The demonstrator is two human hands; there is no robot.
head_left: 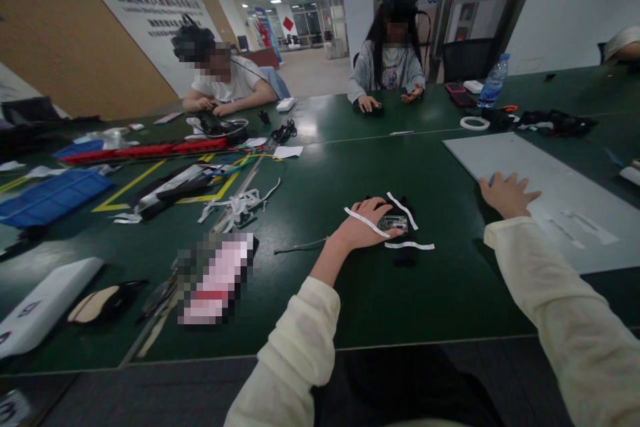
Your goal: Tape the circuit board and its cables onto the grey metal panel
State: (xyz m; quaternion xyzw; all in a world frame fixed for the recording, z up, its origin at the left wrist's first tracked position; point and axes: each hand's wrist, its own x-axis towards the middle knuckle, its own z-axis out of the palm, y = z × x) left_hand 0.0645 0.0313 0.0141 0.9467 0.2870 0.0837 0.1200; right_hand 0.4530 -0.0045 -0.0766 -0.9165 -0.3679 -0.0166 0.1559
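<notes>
My left hand lies on a small black device on the green table, fingers curled over its left side. A white tape strip lies across the back of this hand. Two more white strips lie on and beside the device. My right hand rests flat with fingers spread on the near edge of a grey board and holds nothing.
Two other people sit at the far side, hands on the table. A tape roll, water bottle and phones lie far right. Red bars, blue trays, cables and white strips crowd the left.
</notes>
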